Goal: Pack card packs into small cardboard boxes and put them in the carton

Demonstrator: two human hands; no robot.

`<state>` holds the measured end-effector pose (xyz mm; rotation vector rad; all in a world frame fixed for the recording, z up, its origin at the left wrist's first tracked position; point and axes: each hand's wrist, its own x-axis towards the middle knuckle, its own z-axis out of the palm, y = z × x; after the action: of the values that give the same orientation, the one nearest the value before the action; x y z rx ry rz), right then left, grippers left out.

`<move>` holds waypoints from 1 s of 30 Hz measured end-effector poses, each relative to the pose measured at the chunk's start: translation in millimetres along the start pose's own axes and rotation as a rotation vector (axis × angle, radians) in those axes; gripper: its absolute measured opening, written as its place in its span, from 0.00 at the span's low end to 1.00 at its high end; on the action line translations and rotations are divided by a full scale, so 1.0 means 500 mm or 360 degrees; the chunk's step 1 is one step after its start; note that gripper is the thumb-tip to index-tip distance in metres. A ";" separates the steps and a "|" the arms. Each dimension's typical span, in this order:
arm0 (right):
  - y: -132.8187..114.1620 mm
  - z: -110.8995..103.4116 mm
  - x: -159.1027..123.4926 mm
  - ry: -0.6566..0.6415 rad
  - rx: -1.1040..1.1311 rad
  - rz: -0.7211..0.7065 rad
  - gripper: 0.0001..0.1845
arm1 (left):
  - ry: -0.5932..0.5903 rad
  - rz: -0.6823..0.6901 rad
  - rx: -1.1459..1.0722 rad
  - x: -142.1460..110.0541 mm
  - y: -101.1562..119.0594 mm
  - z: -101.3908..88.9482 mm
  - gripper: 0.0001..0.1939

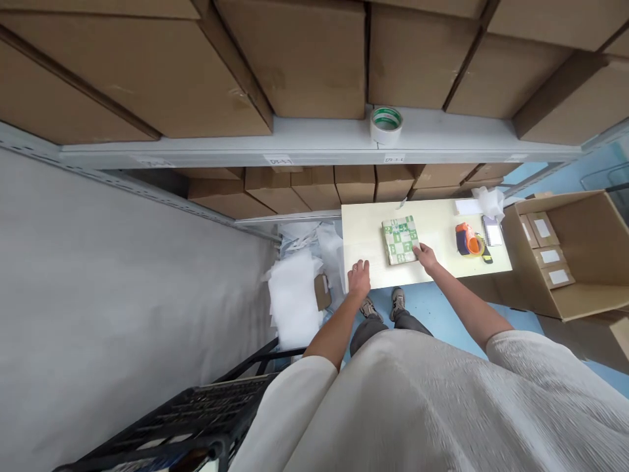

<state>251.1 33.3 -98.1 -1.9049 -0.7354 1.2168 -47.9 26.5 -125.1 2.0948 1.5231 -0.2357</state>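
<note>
A flat green-and-white packet (pixel 400 240) lies on the counter (pixel 363 236); it looks light and stiff, best taken by its edges. The right hand (pixel 426 257) touches its near corner, fingers slightly apart. The left hand (pixel 359 278) is near, fingers spread. An orange tape dispenser (pixel 466 239) sits right of the packet.

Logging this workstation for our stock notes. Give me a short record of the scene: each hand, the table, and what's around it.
Left hand: open, at the near edge of the pale table, holding nothing
Right hand: touching the corner of a green-and-white patterned package
Also on table: orange tape dispenser
Shelf: tape roll on a white metal shelf beam
Nearby: open cardboard box, white foam sheets
</note>
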 end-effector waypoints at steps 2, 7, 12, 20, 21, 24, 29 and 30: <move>0.028 -0.030 -0.024 0.0002 -0.0019 0.0058 0.21 | -0.0023 -0.0017 0.0039 0.003 0.002 0.001 0.39; 0.071 -0.056 -0.047 -0.0046 -0.0048 0.0079 0.20 | -0.0026 -0.0056 0.0084 0.006 0.012 0.002 0.38; 0.098 -0.050 -0.045 -0.0137 -0.0279 0.0153 0.18 | -0.0038 -0.0110 0.0120 0.003 0.019 -0.002 0.39; 0.108 -0.087 -0.037 -0.0095 -0.0840 0.0114 0.11 | 0.0033 -0.0199 0.0033 0.000 0.066 -0.015 0.35; 0.107 -0.099 -0.034 -0.0060 -0.0862 0.0096 0.11 | 0.0056 -0.0192 0.0001 0.001 0.084 -0.014 0.35; 0.102 -0.136 -0.022 0.0174 -0.0936 0.0036 0.15 | 0.0036 -0.0029 -0.0072 0.011 0.151 -0.008 0.37; 0.097 -0.178 0.005 0.0320 -0.0989 0.0096 0.17 | -0.0046 0.0342 -0.0041 0.040 0.265 0.012 0.44; 0.097 -0.181 0.009 0.0296 -0.0998 0.0118 0.16 | -0.0068 0.0378 -0.0026 0.046 0.284 0.017 0.43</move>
<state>339.7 -15.7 -116.0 -2.5304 -1.0350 0.8897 92.6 10.2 -97.4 2.2186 1.2338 -0.1786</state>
